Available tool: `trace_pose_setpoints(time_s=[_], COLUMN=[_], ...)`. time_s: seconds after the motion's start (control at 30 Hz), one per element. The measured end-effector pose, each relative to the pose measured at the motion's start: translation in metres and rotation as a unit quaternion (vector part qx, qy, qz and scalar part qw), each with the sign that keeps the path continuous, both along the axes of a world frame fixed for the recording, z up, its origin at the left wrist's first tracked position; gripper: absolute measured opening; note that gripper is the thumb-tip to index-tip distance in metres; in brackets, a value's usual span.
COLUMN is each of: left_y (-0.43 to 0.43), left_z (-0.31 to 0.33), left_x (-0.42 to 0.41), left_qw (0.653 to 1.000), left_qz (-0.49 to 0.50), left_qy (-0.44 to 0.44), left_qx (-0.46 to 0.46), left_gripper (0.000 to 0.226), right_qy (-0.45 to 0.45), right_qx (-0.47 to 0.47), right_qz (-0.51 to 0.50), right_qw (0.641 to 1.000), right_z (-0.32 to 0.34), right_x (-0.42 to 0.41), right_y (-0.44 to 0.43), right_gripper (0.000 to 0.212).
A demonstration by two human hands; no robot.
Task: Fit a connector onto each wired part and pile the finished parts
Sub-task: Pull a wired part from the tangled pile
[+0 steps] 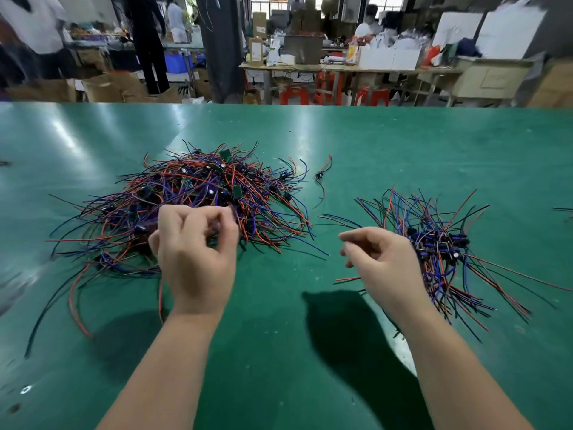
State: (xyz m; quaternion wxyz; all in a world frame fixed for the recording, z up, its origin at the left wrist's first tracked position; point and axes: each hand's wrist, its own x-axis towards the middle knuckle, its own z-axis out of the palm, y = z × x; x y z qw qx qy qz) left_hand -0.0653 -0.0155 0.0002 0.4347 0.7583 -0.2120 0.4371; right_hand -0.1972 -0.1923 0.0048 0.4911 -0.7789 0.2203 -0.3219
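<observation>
Head view: left hand (pixel 195 243) is nearer the big pile (pixel 186 193), its grip curled on a wired part (pixel 214 232); right hand (pixel 381 259), fingers loose and empty, hangs beside the small pile (pixel 440 243)

The green table mat (pixel 403 144) looks smooth with a soft sheen; the wires (pixel 198 187) wear thin, glossy plastic insulation.

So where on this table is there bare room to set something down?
Bare green mat runs along the far edge beyond both piles, and in front between the forearms. The gap between the big pile and small pile is tighter, with a stray wired part in it.
</observation>
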Motion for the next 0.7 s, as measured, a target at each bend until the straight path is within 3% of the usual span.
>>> trace_pose_setpoints(time_s=[0.07,0.17,0.23,0.33,0.43,0.57,0.63,0.7], left_y=[-0.013,-0.032,-0.039,-0.038,-0.032,-0.027,-0.026,-0.026], left_z=[-0.001,-0.008,-0.012,-0.012,-0.008,-0.001,0.000,0.001], left_x=[-0.023,-0.058,-0.071,-0.073,-0.065,-0.048,-0.038,-0.032], left_qw=[0.992,0.952,0.925,0.894,0.905,0.924,0.920,0.887], left_qz=[-0.096,-0.283,-0.365,-0.442,-0.423,-0.326,-0.286,-0.298], left_qy=[-0.082,-0.097,-0.070,-0.022,0.040,0.173,0.255,0.346], left_qx=[0.021,0.063,0.074,0.069,0.020,-0.100,-0.084,-0.060], left_gripper=[0.016,0.013,0.013,0.026,0.042,0.022,0.017,0.016], right_qy=[-0.007,-0.006,-0.007,-0.062,-0.135,-0.184,-0.186,-0.181], right_qx=[0.055,0.095,0.067,0.136,0.257,0.384,0.413,0.436], right_qz=[0.116,0.250,0.223,0.149,0.099,0.100,0.101,0.095], right_qw=[0.992,0.964,0.972,0.977,0.952,0.899,0.886,0.877], right_z=[-0.001,-0.006,-0.007,-0.006,-0.003,0.007,0.010,0.012], right_x=[0.002,0.006,0.007,0.008,0.008,0.002,0.001,0.001], right_y=[0.009,0.015,0.013,0.012,0.002,-0.008,-0.008,-0.006], right_gripper=[0.041,0.066,0.058,0.021,0.014,0.024,0.022,0.009])
